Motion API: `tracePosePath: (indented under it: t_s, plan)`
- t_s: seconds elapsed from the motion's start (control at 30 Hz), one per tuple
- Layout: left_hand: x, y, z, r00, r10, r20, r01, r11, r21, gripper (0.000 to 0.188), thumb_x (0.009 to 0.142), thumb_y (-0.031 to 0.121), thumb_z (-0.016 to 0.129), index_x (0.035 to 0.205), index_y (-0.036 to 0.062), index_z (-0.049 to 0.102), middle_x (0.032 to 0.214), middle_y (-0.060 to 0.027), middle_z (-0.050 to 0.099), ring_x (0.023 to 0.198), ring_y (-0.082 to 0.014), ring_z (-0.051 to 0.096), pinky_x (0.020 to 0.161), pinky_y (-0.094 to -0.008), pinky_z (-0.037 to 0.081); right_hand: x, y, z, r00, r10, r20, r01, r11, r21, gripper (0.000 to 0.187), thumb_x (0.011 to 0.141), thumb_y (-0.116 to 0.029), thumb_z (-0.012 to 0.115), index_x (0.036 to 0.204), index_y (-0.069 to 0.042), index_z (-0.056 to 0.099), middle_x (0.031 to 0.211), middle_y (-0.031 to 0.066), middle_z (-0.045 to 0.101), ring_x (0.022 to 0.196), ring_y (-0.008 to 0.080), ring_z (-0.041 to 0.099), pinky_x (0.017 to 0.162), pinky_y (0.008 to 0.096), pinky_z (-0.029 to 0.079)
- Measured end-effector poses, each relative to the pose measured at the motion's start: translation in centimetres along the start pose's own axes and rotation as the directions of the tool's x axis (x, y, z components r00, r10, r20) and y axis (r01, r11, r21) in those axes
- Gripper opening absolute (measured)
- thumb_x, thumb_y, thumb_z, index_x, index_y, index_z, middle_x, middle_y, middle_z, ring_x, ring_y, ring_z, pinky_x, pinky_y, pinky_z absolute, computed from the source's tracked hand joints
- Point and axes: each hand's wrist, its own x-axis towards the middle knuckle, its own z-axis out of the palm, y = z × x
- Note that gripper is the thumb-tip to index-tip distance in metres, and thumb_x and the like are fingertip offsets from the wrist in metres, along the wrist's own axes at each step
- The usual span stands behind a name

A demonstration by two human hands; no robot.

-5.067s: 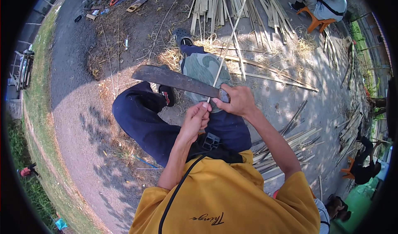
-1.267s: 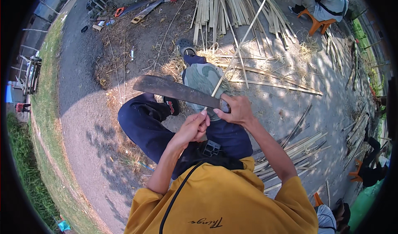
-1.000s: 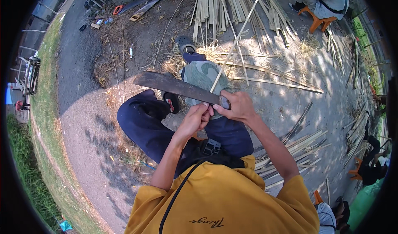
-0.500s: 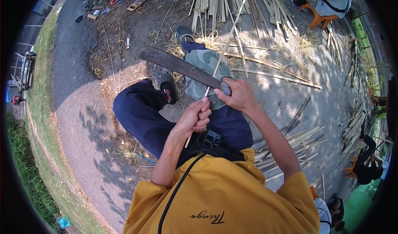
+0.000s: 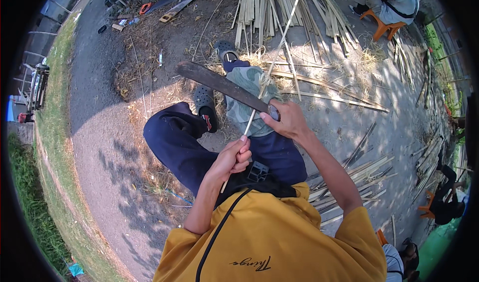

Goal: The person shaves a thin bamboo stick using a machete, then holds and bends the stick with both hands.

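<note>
My right hand [image 5: 288,120] is closed round the handle of a machete [image 5: 219,85], whose long dark blade points to the far left. Under the blade runs a thin, pale wooden strip [image 5: 250,122], probably bamboo, which slants from the far side toward my waist. My left hand [image 5: 232,159] grips this strip on the near side of the blade, a short gap away from it. A camouflage cloth [image 5: 244,115] covers my right leg beneath the blade and strip. Wispy shavings [image 5: 264,80] cling to the strip just beyond the blade.
A large fan of split strips [image 5: 269,7] lies ahead, and another pile [image 5: 359,179] is at my right. Handsaws [image 5: 182,7] rest at the far left. A person sits on an orange stool [image 5: 383,25] at the far right; other people are at the right edge.
My left hand has drawn back toward my waist along with the strip, widening the gap to the blade. The right hand still holds the machete across the strip. The whole view has shifted slightly.
</note>
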Motion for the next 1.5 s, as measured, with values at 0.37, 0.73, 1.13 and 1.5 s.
tracePosePath:
  t_s: [0.37,0.73,1.13,1.5]
  plan:
    - [-0.4,-1.1,0.6,1.0,0.008,-0.03,-0.009,1.0,-0.024,0.045,0.116,0.047,0.043,0.081,0.0179,0.04,0.06,0.0081,0.024,0.044,-0.0044,0.018,0.041,-0.0259,0.012,-0.1,0.4,-0.6,0.998,0.065,-0.013,-0.066,0.997,-0.047,0.051,0.089,-0.058,0.071,0.094,-0.007,0.072,0.061,0.0182,0.062,0.063,0.0418,0.067,0.06,0.0501,0.051]
    - [1.4,0.9,1.1,0.999,-0.027,0.028,0.029,0.997,-0.075,0.044,0.116,0.044,0.042,0.082,0.0175,0.039,0.061,0.0082,0.023,0.045,-0.0043,0.018,0.04,-0.0254,0.013,-0.9,-0.3,-0.2,1.0,-0.009,-0.017,0.008,0.998,-0.066,0.048,0.088,-0.056,0.073,0.09,-0.008,0.068,0.061,0.0172,0.062,0.058,0.0403,0.066,0.056,0.0491,0.049]
    - [-3.4,-2.5,0.4,0.997,-0.038,-0.061,0.036,0.999,-0.024,0.044,0.116,0.045,0.042,0.084,0.0163,0.04,0.063,0.0077,0.025,0.048,-0.0049,0.019,0.042,-0.0258,0.014,0.5,-0.2,0.6,0.994,0.061,-0.087,-0.065,0.997,-0.041,0.052,0.092,-0.058,0.068,0.087,-0.006,0.072,0.06,0.0173,0.062,0.062,0.041,0.068,0.059,0.0495,0.052]
    - [1.3,1.2,-1.3,0.979,-0.133,0.157,0.157,0.977,-0.148,0.048,0.116,0.051,0.039,0.078,0.0213,0.038,0.059,0.009,0.024,0.04,-0.0036,0.014,0.037,-0.0245,0.01,-0.5,-0.6,-0.5,0.993,-0.105,0.048,0.11,0.986,-0.126,0.05,0.087,-0.057,0.073,0.091,-0.007,0.069,0.062,0.0159,0.062,0.061,0.0391,0.068,0.057,0.0474,0.052]
